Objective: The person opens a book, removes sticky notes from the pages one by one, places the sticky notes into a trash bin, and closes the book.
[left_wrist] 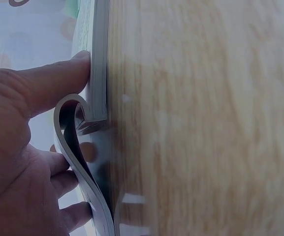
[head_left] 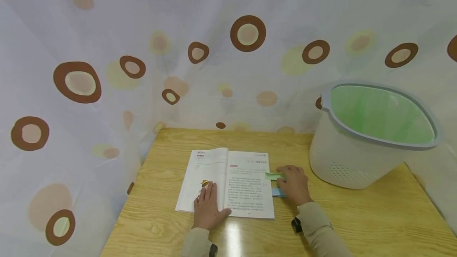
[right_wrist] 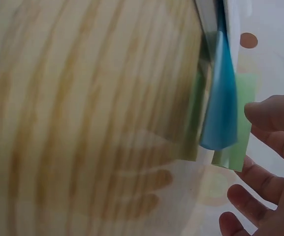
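Observation:
An open book (head_left: 246, 201) with printed pages lies on the table. My left hand (head_left: 207, 211) rests on its left page with fingers spread, thumb near the lower edge by the spine. In the left wrist view, the left thumb (left_wrist: 63, 81) presses the book's page block (left_wrist: 100, 64), and its pages bow beside the spine. At the right edge, my right hand (head_left: 294, 183) pinches a green sticky tab (head_left: 273, 176) between thumb and index finger; the other fingers are loosely bent. A blue sticky tab (head_left: 277, 192) projects just below the green one.
A white laundry basket (head_left: 339, 169) with a grey rim and green inside stands at the right, beyond the right hand. Behind the wooden table (head_left: 168, 142) hangs a patterned curtain (head_left: 214, 78). The tabletop is glossy and reflects the tabs and fingers.

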Demonstrator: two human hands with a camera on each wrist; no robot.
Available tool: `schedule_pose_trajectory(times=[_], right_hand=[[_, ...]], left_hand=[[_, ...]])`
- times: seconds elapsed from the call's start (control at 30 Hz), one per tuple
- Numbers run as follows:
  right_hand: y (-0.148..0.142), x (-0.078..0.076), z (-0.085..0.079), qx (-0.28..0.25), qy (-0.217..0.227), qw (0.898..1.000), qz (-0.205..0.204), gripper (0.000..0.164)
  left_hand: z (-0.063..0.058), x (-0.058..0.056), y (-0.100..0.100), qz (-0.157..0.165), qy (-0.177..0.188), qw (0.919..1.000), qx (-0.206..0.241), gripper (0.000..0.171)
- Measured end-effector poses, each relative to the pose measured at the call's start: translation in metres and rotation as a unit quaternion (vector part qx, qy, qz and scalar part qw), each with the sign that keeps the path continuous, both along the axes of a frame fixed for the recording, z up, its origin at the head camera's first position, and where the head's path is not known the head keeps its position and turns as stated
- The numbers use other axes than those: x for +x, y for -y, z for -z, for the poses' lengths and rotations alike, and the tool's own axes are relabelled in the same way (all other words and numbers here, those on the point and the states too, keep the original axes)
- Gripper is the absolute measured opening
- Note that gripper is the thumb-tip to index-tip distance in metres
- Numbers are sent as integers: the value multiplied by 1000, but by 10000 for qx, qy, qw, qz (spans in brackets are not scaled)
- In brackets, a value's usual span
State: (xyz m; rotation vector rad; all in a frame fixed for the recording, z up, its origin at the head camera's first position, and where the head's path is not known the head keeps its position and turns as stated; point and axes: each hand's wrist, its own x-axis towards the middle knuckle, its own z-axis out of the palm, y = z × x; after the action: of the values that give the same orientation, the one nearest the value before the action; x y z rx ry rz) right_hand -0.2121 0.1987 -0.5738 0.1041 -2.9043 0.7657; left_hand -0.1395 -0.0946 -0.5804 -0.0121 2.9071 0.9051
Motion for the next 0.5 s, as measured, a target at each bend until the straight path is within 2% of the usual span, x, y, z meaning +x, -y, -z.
schedule_pose_trajectory(times=[0.27,0.5], right_hand=[[-3,0,5,59,297,9995,-75,30],[-1,-4,3,8,352,9994,51,27]], left_hand=[[1,0,-2,-1,-34,10000,-32,100],[-1,0,-2,-16,-12,10000,-61,100]])
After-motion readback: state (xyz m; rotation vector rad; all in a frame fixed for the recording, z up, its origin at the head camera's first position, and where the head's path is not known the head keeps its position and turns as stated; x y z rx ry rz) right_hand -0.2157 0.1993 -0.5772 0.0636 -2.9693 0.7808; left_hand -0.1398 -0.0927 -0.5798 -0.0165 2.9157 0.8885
